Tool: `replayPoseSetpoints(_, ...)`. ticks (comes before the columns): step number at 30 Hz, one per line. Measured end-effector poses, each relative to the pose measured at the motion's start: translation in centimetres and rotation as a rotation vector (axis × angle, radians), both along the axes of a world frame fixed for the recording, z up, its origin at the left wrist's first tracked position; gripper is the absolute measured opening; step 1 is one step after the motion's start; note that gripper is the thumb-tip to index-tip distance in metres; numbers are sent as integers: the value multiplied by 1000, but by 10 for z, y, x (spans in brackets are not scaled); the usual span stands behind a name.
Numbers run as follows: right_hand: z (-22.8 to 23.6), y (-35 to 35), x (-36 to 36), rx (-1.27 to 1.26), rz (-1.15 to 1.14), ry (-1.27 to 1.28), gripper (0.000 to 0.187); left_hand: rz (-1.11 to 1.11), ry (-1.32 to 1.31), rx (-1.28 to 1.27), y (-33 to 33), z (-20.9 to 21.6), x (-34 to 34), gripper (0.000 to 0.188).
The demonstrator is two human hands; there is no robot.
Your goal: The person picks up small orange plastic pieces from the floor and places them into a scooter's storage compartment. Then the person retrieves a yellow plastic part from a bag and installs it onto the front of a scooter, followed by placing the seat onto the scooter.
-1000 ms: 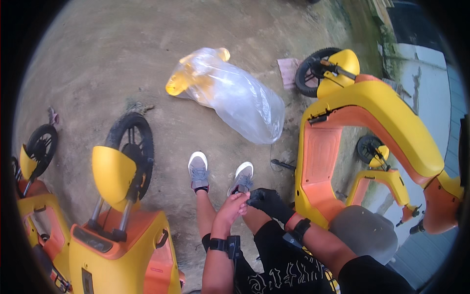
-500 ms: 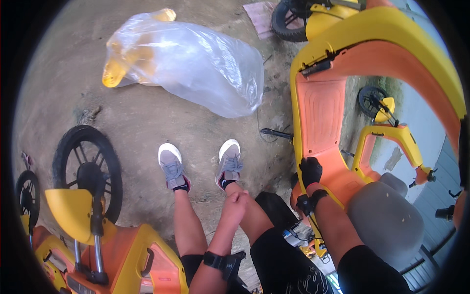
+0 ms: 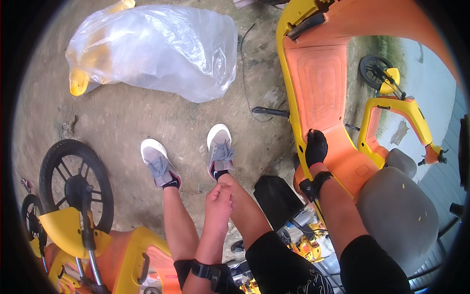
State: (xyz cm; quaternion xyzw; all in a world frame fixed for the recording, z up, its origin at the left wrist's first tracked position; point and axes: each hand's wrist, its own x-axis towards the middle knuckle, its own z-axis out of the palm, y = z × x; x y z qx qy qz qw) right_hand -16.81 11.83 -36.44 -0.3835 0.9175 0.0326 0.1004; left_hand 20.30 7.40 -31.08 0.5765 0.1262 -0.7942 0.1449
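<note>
My right hand point(image 3: 317, 147), in a black glove, lies at the edge of a yellow-and-orange scooter point(image 3: 321, 88), where the footboard meets the seat base. Its fingers are curled together; whether something small is in them is hidden. A grey seat point(image 3: 399, 215) bulges beside that forearm. My left hand point(image 3: 219, 197) is bare and closed in a loose fist near my knee, and no object shows in it. Both wrists carry black straps. A black box-like part point(image 3: 277, 202) sits between my leg and the scooter.
A yellow part in clear plastic wrap point(image 3: 161, 49) lies on the concrete floor ahead. Another scooter's front wheel point(image 3: 77, 183) stands at left, with more behind it. A kickstand point(image 3: 270, 111) sticks out from the right scooter. Beyond it stands a further scooter point(image 3: 409, 117).
The whole view has shifted, with the wrapped part now farther left. My right hand has slid slightly forward along the scooter toward the footboard. My left hand stays closed near the knee.
</note>
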Motion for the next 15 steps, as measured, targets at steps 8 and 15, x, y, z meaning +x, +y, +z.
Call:
replayPoseSetpoints(8, -9, 7, -6, -56, 9, -2, 21, 18, -17, 9, -13, 3, 3, 26)
replayPoseSetpoints(15, -19, 14, -6, -158, 45, 52, 20, 23, -13, -2, -15, 1, 2, 24)
